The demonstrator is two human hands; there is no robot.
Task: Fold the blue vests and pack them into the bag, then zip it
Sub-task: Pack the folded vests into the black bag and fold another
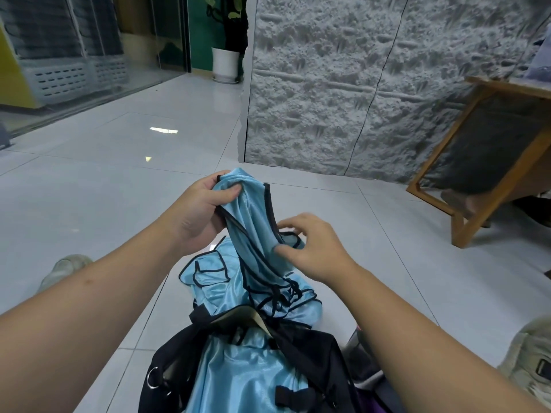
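A light blue vest [253, 216] with black trim hangs lifted above the floor. My left hand [202, 207] grips its bunched top edge, thumb on the fabric. My right hand [313, 248] pinches the same vest lower down at its right edge. Under it, more blue vests [214, 281] lie crumpled on the tiles. A black bag [298, 347] lies open at the bottom centre, and blue fabric [247, 374] shows inside it.
White floor tiles [119, 180] spread to the left. A grey textured wall panel [343, 84] rises behind. A wooden frame stand [477, 180] leans at the right. My shoes [64, 266] sit at both sides. A white plant pot [225, 65] stands far back.
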